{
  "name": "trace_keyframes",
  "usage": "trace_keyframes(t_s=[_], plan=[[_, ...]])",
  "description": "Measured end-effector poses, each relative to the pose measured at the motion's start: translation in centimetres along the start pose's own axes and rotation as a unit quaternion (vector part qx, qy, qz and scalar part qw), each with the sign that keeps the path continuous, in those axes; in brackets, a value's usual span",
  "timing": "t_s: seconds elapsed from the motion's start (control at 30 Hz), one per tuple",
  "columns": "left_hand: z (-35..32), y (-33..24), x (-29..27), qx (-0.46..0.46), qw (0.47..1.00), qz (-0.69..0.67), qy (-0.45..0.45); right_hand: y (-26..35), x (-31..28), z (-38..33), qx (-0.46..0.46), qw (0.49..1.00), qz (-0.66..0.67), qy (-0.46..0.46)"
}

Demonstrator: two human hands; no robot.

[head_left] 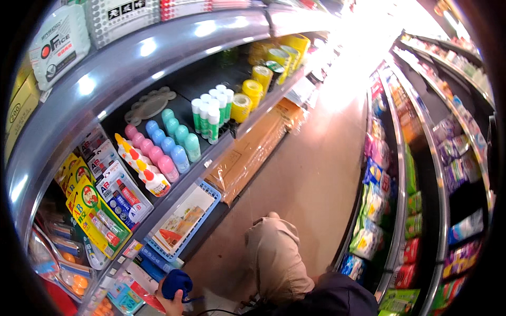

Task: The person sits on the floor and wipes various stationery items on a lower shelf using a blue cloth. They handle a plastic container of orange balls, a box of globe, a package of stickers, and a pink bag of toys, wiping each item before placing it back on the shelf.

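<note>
At the lower edge, left of the middle, my left hand point(173, 304) has its fingers closed round a dark blue rounded thing point(176, 284), whose kind I cannot make out. The hand is beside the lowest part of the left shelf, near a flat pink and light-blue package point(129, 297). A blue-rimmed tray point(210, 196) with a picture sheet in it lies just beyond. My right hand is out of sight; a dark sleeve or garment point(337, 295) covers the lower middle, next to my knee in beige trousers point(274, 258).
The left shelf holds carded glue packs point(100, 216), glue bottles with pink, blue and green caps point(167, 167), white-green glue sticks point(213, 124) and yellow tape rolls point(253, 92). A plastic-wrapped carton point(247, 152) lies below. Across the aisle floor point(316, 158) stand shelves of bagged goods point(369, 237).
</note>
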State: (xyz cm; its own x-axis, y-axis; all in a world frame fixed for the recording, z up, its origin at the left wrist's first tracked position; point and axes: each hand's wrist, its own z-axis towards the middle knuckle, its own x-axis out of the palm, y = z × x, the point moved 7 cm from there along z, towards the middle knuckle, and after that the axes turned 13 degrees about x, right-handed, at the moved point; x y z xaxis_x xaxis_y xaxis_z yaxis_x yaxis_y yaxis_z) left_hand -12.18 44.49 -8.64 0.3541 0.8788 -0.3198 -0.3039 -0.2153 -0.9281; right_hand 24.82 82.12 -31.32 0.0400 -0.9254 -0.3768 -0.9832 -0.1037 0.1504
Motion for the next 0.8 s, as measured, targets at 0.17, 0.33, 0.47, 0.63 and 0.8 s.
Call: trace_keyframes(t_s=[0.17,0.33,0.47,0.63,0.8], plan=[[1.4,-4.5,5.5,0.023,0.997,0.008,-0.078,2.3,-8.9,4.1,-0.015,0.999,-0.033,-0.012],[0.3,-8.4,10.1,-0.007,0.989,0.045,-0.137,4.3,-13.9,7.9,-0.053,0.995,-0.081,0.009],[-2.6,-10.2,13.0,0.008,0.980,-0.008,-0.197,5.0,-15.3,9.4,-0.091,0.991,-0.097,0.035],[-4.7,-14.7,16.4,-0.020,0.966,-0.138,-0.218,6.0,-22.2,11.0,-0.180,0.979,0.087,-0.049],[-4.5,-20.0,16.9,-0.006,0.987,-0.114,-0.109,19.7,-32.1,-11.0,-0.486,0.803,0.295,-0.179]])
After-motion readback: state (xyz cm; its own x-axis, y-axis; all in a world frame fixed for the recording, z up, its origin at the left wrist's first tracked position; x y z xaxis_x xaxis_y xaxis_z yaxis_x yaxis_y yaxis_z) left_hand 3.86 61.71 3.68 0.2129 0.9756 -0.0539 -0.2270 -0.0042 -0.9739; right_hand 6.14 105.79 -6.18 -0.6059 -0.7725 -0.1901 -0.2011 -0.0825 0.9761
